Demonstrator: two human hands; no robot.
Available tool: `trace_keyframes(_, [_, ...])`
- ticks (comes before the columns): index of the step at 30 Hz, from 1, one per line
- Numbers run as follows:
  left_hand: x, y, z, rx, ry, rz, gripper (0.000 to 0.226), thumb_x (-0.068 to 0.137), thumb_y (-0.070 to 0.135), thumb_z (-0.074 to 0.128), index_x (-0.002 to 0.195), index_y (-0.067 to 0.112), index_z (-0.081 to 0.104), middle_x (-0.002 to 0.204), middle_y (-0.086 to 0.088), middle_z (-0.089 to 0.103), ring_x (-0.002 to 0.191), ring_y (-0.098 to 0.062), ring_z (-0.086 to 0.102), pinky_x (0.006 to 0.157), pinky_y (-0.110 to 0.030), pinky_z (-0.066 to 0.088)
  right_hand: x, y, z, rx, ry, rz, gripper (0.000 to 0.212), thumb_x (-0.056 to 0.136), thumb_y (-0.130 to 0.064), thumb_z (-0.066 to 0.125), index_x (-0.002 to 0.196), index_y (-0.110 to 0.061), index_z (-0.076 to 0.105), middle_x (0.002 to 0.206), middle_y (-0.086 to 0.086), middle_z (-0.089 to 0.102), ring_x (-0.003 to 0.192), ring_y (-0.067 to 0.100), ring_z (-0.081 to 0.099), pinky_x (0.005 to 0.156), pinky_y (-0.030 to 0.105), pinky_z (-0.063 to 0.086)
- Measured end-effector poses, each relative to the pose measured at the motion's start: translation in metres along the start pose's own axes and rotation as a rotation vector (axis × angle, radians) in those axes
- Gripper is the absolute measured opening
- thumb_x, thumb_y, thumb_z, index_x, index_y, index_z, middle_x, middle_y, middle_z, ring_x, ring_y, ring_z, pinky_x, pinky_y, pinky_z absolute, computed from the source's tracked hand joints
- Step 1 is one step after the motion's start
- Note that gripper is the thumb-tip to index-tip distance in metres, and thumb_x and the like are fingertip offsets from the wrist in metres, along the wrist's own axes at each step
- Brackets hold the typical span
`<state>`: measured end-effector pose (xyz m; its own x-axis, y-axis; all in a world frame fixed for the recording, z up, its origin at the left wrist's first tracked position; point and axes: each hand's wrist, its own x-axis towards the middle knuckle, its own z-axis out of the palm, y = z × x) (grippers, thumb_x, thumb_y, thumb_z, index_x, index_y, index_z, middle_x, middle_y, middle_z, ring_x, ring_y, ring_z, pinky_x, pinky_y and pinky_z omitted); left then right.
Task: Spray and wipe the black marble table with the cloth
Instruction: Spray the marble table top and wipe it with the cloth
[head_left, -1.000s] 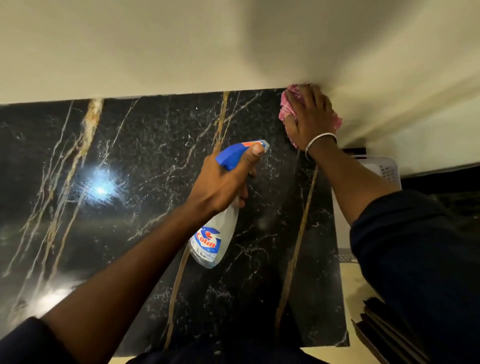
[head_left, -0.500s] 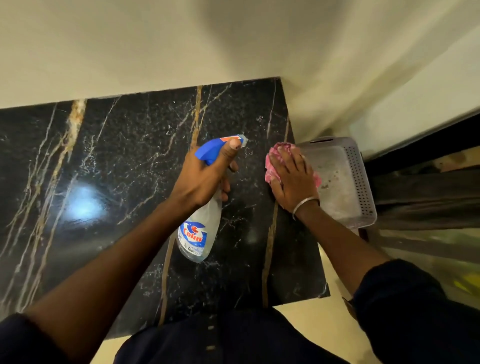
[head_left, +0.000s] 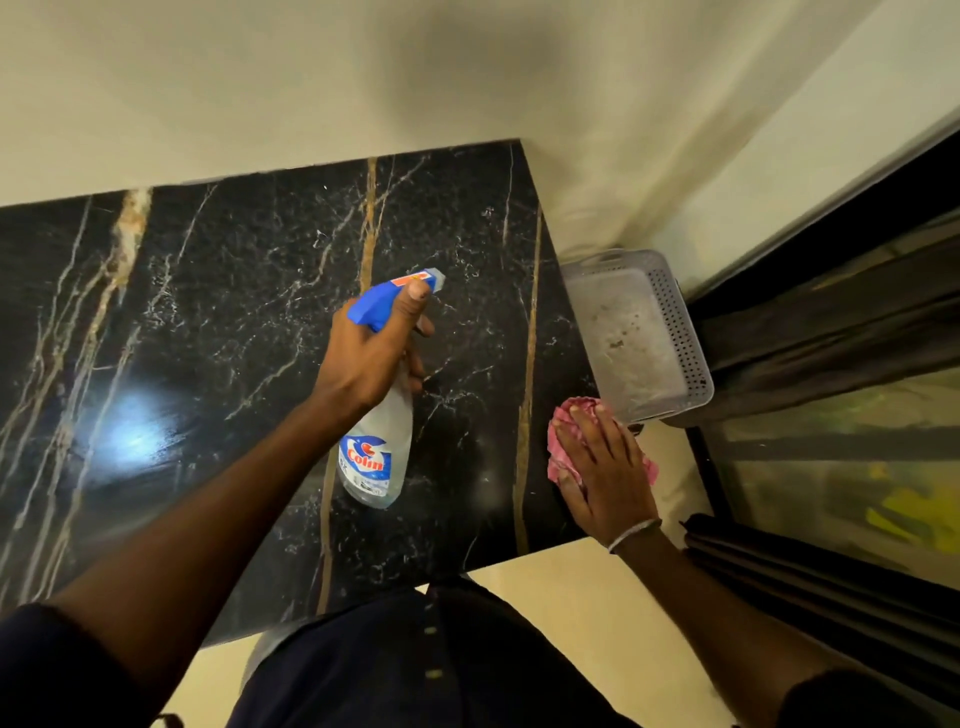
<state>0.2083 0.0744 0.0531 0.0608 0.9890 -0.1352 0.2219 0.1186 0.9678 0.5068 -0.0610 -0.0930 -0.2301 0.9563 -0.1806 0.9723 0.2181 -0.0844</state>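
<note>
The black marble table (head_left: 218, 312) with gold and white veins fills the left and middle of the head view. My left hand (head_left: 371, 353) grips a clear spray bottle (head_left: 376, 452) with a blue trigger head, held above the table's middle, nozzle pointing to the right. My right hand (head_left: 602, 462) lies flat with straight fingers on a pink cloth (head_left: 563, 441), pressing it onto the table's right edge near the front corner. Most of the cloth is hidden under the hand.
A grey perforated plastic basket (head_left: 680, 332) stands on the floor just right of the table. A cream wall runs behind the table. Dark frames and glass (head_left: 831, 415) fill the right side. Cream floor shows at the front.
My right hand has dragged the pink cloth from the far right corner at the wall down along the right edge toward me. The left hand keeps the bottle in the same grip.
</note>
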Motion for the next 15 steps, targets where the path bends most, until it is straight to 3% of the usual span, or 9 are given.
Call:
trace_keyframes(8, [0.0, -0.002, -0.011, 0.005, 0.04, 0.009, 0.07, 0.089, 0.065, 0.042, 0.081, -0.002, 0.062, 0.052, -0.02, 0.06, 0.043, -0.027, 0.063, 0.043, -0.025, 0.049, -0.013, -0.001, 0.002, -0.011, -0.018, -0.004, 0.062, 0.096, -0.045, 0.038, 0.153, -0.021, 0.029, 0.16, 0.008, 0.025, 0.15, 0.03, 0.013, 0.118, 0.051, 0.021])
trace_keyframes(15, [0.014, -0.006, -0.015, -0.037, 0.022, -0.052, 0.068, 0.089, 0.064, 0.043, 0.083, -0.002, 0.062, 0.052, -0.007, 0.061, 0.042, -0.026, 0.062, 0.043, -0.027, 0.049, 0.053, -0.002, -0.009, -0.001, -0.002, 0.004, 0.066, 0.095, -0.045, 0.038, 0.155, -0.024, 0.02, 0.163, 0.004, 0.016, 0.151, 0.029, 0.007, 0.117, 0.052, 0.021])
